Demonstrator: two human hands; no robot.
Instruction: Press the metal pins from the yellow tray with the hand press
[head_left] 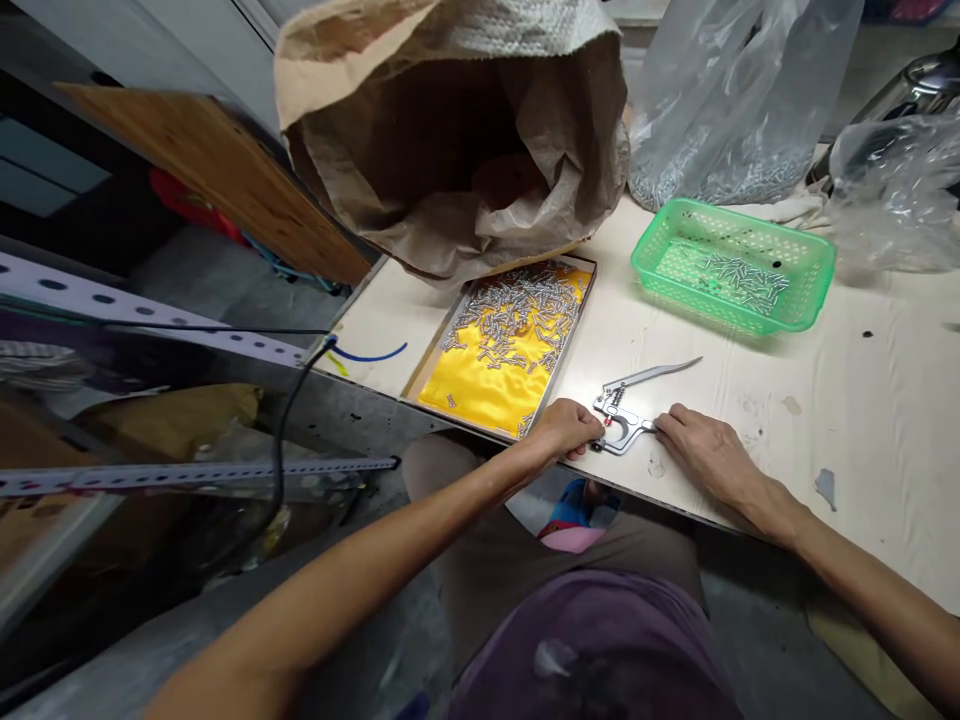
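Observation:
Silver hand pliers (628, 430) with a C-shaped jaw and a coil spring lie at the table's front edge, their handles spread apart. My right hand (709, 450) has its fingers closed on the end of the lower handle. At the jaw, my left hand (568, 428) is closed in a pinch; whatever sits between its fingertips is hidden or too small to name. A small red spot shows in the jaw beside those fingertips. Left of the pliers is a shallow tray (431, 374) lined with yellow cloth (480, 378), with many small metal pieces (517, 310) scattered on it.
A green plastic basket (806, 290) holding small metal pieces stands at the right. Behind the tray, a large brown paper sack (450, 130) gapes open. Clear plastic bags (735, 110) are at the back right. A black cable (279, 440) hangs at the left by a perforated metal rack (150, 310).

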